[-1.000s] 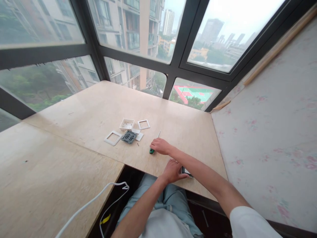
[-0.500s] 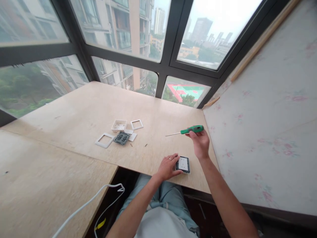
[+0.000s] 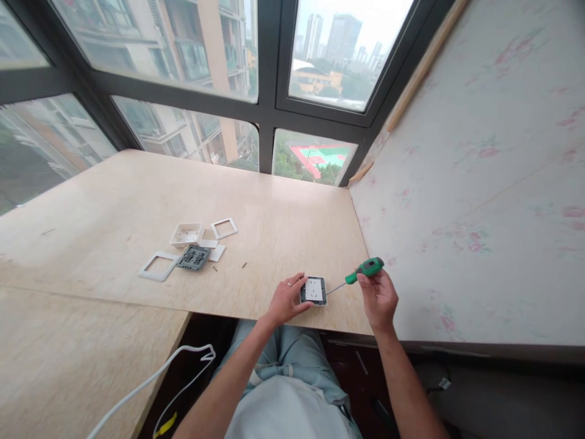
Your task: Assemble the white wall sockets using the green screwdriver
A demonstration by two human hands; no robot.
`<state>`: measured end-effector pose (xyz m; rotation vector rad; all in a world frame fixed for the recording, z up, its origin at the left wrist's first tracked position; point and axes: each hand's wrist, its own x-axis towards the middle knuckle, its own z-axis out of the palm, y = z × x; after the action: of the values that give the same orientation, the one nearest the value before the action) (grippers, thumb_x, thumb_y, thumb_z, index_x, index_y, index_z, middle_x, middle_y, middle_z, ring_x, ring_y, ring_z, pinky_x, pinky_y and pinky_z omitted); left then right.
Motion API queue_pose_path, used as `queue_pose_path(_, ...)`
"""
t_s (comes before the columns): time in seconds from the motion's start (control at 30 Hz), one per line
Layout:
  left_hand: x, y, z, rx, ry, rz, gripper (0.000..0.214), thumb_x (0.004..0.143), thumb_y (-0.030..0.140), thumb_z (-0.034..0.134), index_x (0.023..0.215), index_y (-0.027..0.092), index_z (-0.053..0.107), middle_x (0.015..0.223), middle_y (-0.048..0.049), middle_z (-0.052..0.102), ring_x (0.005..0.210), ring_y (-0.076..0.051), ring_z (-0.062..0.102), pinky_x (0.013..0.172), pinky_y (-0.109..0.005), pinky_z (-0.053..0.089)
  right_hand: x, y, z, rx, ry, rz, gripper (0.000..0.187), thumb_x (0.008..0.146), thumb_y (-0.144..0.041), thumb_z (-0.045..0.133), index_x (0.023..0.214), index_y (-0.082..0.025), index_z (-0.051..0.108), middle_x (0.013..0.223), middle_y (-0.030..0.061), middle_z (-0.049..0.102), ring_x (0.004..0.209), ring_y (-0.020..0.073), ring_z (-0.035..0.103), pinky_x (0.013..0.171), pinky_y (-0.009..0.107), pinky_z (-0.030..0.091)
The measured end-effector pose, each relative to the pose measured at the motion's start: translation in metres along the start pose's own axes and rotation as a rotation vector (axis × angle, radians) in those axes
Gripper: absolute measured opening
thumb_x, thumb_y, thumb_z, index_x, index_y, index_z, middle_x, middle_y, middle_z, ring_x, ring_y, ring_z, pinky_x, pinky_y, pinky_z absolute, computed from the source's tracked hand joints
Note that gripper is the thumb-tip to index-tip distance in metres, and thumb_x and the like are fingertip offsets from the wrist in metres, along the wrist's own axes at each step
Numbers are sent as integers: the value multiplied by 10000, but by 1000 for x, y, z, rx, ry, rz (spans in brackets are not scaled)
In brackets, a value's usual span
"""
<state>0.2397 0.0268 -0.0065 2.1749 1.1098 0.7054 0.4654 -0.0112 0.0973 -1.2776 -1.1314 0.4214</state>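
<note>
A wall socket (image 3: 314,290) with a white slotted face and dark grey surround lies near the front edge of the tabletop. My left hand (image 3: 287,300) grips it from the left, fingers at its far edge and thumb at its near edge. My right hand (image 3: 380,297) is closed around the green and black handle of a screwdriver (image 3: 364,270). The screwdriver's shaft slants down to the left, its tip at the socket's right edge. Whether the tip sits in a screw is too small to tell.
Left on the tabletop (image 3: 283,213) are a white mounting box (image 3: 187,234), two white frames (image 3: 158,266) (image 3: 224,228), a grey socket module (image 3: 194,258), white plates and two small screws (image 3: 244,265). A white cable (image 3: 150,378) crosses the front left. A patterned wall (image 3: 457,213) bounds the right.
The screwdriver has come down from above the table, its tip now at the socket's right edge. My left hand still holds the socket. The whole view has turned to the right.
</note>
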Motion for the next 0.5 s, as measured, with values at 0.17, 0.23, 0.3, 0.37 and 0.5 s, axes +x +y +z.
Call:
queue_pose_path(0.17,1,-1,1,9,2,3,689,802,461,722,1401,238,464,1495,-125,454,1344,-300,460,1081,-472,393,-4,11,1,-173,-85,-127,251,862,-346,680,1044,-179,639,909,77,722,814,214,716,784,390,607)
queue_pose_path(0.23,1,-2,1,11,4,9,701,797,466,727,1406,244,460,1494,-125,456,1348,-302,457,1081,-474,395,-6,16,2,-228,-107,-157,269,863,-351,678,1065,-178,639,920,83,728,826,221,716,795,402,606)
queue_pose_path(0.3,1,-2,2,10,6,13,705,795,466,728,1409,248,458,1492,-125,457,1348,-304,458,1081,-476,398,-8,19,2,-254,-128,-169,284,863,-356,679,1078,-175,634,937,89,729,832,223,716,792,407,608)
queue_pose_path(0.37,1,-2,2,10,7,11,703,796,462,729,1408,246,460,1491,-126,459,1345,-306,461,1077,-477,404,-10,21,2,-269,-140,-174,293,864,-357,679,1085,-171,630,953,94,729,830,221,718,789,404,612)
queue_pose_path(0.5,1,-1,2,14,4,5,697,796,459,731,1406,253,462,1488,-126,462,1342,-308,466,1074,-478,406,-11,22,3,-297,-149,-189,289,869,-360,675,1090,-178,633,957,92,734,826,221,725,791,399,617)
